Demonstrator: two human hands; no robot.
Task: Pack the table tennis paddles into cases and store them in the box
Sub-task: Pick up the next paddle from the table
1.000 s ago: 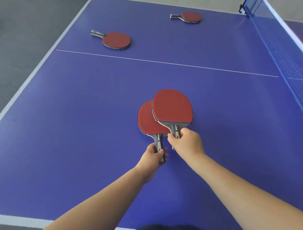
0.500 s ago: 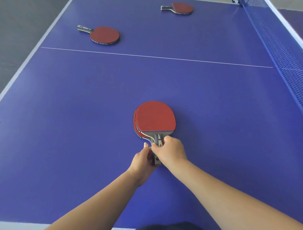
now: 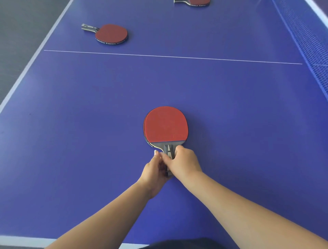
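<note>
Both your hands close on one spot: your left hand (image 3: 154, 169) wraps the stacked handles from below and the side, while your right hand (image 3: 182, 162) curls over them from above, pinching two red-rubbered wooden table tennis paddles (image 3: 166, 124) face to face. Holding them by the handles keeps the blades aligned, likely so the pair slides into a case as one. They rest on the blue table tennis table (image 3: 71, 142), just beyond your hands. Farther from the stacked pair, past the white centre line (image 3: 159, 56), a third red paddle (image 3: 111, 33) lies flat to the left; a fourth (image 3: 197, 2) sits beyond it, cropped by the frame. No case or box is in view.
</note>
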